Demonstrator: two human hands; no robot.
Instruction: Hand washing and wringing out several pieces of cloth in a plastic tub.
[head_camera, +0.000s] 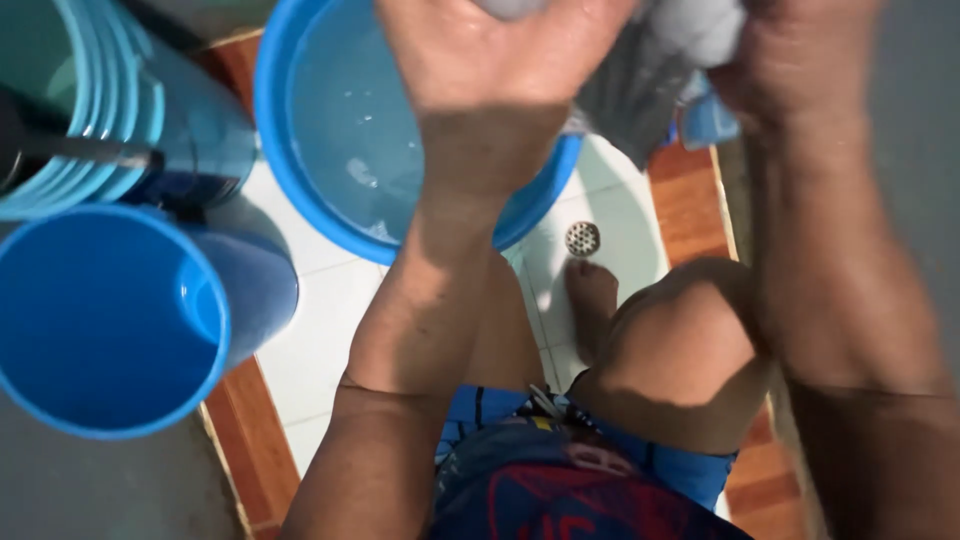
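Glossy blue plastic basin (320, 130), smooth plastic bucket (90, 320), wet grey cloth (630, 90), metal drain (582, 238)

A home washing corner is indicated by white floor tiles (330, 330), a round metal drain (582, 238) and blue plastic buckets (100, 320)

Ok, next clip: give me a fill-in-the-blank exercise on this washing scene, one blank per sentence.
1. The left hand is above a round ____ basin holding water.
2. Both the left hand and the right hand grip a pale wet ____.
3. The metal drain sits in the ____ tiled floor.
4. At the left, a blue bucket lies on its ____.

Missing words: blue; cloth; white; side
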